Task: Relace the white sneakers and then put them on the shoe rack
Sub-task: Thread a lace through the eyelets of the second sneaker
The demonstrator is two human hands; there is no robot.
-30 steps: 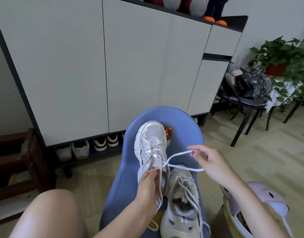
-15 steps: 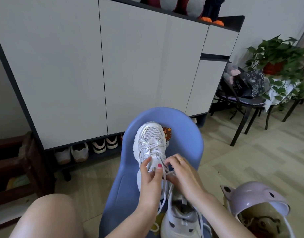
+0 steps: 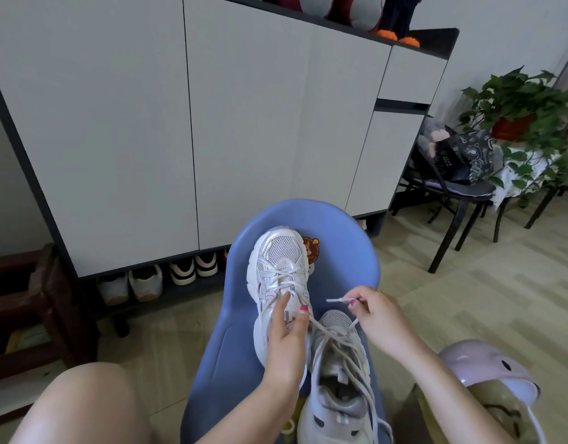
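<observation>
The left hand (image 3: 284, 342) grips the tongue of the far white mesh sneaker (image 3: 281, 283), steadying it on the blue plastic chair (image 3: 346, 245) while the right hand (image 3: 377, 318) pinches the white lace tip (image 3: 337, 300), likely for threading. The second white sneaker (image 3: 337, 379) lies nearer, just right of the first; the low shoe rack (image 3: 167, 280) waits far left.

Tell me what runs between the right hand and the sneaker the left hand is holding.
In the head view, a white shoelace stretches from the right hand, which pinches its tip, to the sneaker held by the left hand, passing over the second sneaker.

Right hand (image 3: 377, 318) pinches lace (image 3: 335, 300); left hand (image 3: 284, 339) holds sneaker (image 3: 281, 274).
</observation>
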